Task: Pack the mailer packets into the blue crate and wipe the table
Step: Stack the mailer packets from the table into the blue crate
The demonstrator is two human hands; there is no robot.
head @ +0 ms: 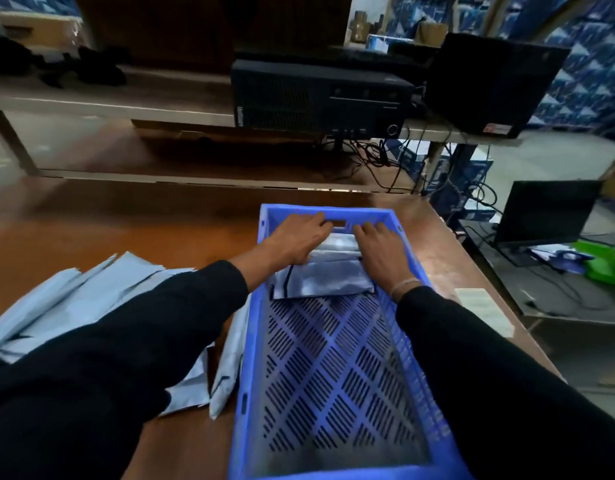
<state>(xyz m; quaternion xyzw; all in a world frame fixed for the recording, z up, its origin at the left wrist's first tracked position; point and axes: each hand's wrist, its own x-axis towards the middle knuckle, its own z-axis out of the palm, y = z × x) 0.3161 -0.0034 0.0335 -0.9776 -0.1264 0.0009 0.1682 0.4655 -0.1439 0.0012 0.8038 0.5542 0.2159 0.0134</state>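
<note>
A long blue crate [250, 358] with a slotted floor lies on the brown table, its length running away from me. At its far end lies a small stack of grey mailer packets [328, 277]. My left hand [295, 240] presses on the stack's left side, my right hand [380, 252] on its right side, fingers spread toward the far wall. A pile of loose grey mailer packets [74, 306] lies on the table left of the crate, partly hidden under my left sleeve. One packet [230, 362] leans against the crate's left wall.
A white paper slip [483, 310] lies near the table's right edge. Beyond the table stands a bench with a black computer case [320, 98] and a black box [489, 84]. A dark monitor [545, 216] and cables sit lower right.
</note>
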